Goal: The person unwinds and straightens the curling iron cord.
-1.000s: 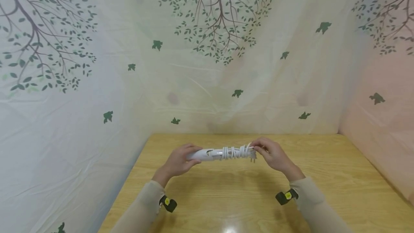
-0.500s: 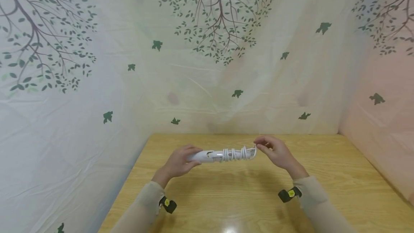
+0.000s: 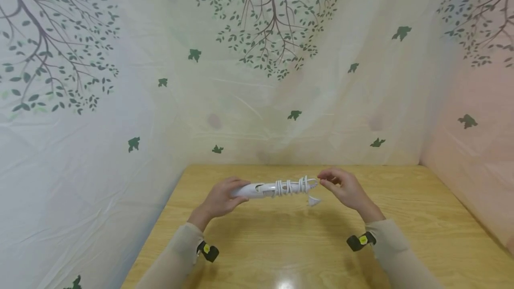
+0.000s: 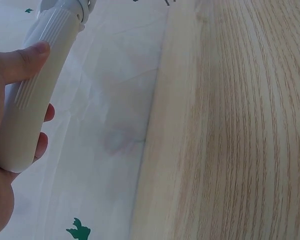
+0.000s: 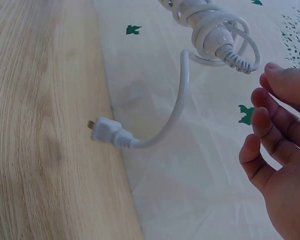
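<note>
My left hand [image 3: 222,196] grips the thick, smooth end of a white rod-shaped electric appliance [image 3: 254,191], held level above the table. In the left wrist view its handle [image 4: 37,85] has fine ribs, with the thumb lying across it. A white cord [image 5: 210,22] is wound in several turns around the other end. From there a loose length hangs down to a two-pin plug [image 5: 107,131]. My right hand [image 3: 341,188] is just beside that end with fingers loosely bent, holding nothing; a small gap shows between its fingertips and the cord loop.
A wood-grain table [image 3: 281,240] lies beneath both hands. Pale cloth walls [image 3: 257,137] printed with trees and green birds stand behind it and at both sides. Each wrist wears a small black camera [image 3: 208,251].
The plug has come away from the rod's end and now dangles below it. My right hand has let go of the cord and drawn back slightly to the right. The left hand stays put.
</note>
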`<control>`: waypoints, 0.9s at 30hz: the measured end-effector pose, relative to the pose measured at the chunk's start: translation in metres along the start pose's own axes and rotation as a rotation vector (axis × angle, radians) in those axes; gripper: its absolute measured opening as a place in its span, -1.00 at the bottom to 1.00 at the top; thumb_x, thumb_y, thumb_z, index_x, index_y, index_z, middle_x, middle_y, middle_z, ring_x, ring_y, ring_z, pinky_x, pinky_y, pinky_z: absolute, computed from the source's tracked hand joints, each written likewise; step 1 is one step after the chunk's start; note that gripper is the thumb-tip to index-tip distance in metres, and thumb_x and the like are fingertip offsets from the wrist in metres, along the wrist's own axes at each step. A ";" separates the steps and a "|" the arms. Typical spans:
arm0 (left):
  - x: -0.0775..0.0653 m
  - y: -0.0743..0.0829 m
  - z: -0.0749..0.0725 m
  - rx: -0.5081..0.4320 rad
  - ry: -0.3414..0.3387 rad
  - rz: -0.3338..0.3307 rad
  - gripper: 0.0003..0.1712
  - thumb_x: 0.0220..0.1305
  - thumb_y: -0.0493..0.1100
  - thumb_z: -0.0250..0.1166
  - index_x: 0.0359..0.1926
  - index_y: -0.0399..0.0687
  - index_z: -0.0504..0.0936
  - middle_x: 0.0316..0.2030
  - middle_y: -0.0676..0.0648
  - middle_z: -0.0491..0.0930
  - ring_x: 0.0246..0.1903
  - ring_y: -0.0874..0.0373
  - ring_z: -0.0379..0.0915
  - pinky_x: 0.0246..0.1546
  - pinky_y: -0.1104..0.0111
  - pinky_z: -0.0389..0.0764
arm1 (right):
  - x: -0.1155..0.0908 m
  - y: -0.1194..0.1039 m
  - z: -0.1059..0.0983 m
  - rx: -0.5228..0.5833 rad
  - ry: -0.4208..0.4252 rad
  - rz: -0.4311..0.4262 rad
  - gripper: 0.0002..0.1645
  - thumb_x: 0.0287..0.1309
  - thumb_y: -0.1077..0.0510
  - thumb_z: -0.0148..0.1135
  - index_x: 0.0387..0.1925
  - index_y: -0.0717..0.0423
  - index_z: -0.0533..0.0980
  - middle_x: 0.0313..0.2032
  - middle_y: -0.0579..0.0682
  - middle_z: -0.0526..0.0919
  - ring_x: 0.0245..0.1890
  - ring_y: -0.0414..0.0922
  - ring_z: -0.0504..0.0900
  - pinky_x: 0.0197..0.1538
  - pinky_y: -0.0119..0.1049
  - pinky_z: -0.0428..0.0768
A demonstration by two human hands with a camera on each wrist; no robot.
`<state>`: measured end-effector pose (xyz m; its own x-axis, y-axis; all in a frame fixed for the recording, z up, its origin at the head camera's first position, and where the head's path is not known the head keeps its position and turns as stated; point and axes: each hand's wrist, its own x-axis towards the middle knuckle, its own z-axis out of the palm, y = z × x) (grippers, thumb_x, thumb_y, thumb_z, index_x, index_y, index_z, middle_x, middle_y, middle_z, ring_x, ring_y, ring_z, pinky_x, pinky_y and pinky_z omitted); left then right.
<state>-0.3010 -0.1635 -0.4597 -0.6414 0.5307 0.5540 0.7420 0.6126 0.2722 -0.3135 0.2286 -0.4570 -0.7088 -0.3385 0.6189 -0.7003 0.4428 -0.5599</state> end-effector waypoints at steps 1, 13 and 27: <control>0.000 0.000 0.000 -0.001 0.002 0.002 -0.53 0.10 -0.12 0.48 0.07 -0.01 0.64 -0.08 -0.02 0.65 -0.14 0.14 0.58 -0.18 0.20 0.61 | 0.000 0.000 0.000 0.001 -0.002 0.007 -0.85 0.23 0.28 0.26 -0.16 0.15 0.62 -0.24 -0.04 0.69 -0.32 -0.33 0.58 -0.30 -0.36 0.58; 0.003 -0.003 -0.004 0.000 0.038 0.031 -0.53 0.09 -0.12 0.48 0.06 -0.02 0.64 -0.11 -0.02 0.66 -0.18 0.15 0.58 -0.22 0.24 0.61 | 0.001 -0.002 0.001 0.024 -0.017 0.085 -0.84 0.25 0.21 0.27 -0.14 0.14 0.61 -0.26 0.02 0.71 -0.35 -0.27 0.60 -0.30 -0.35 0.58; 0.001 -0.007 -0.004 0.003 0.035 -0.019 -0.55 0.14 -0.07 0.44 0.08 0.00 0.64 -0.09 0.00 0.66 -0.16 0.15 0.58 -0.20 0.25 0.60 | -0.003 -0.001 0.020 0.005 -0.013 0.135 -0.81 0.13 0.13 0.39 -0.20 0.03 0.61 -0.34 -0.14 0.65 -0.39 -0.27 0.51 -0.31 -0.35 0.57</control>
<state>-0.3060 -0.1696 -0.4573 -0.6482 0.4985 0.5756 0.7291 0.6245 0.2802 -0.3121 0.2126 -0.4687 -0.7975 -0.2871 0.5306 -0.5990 0.4811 -0.6401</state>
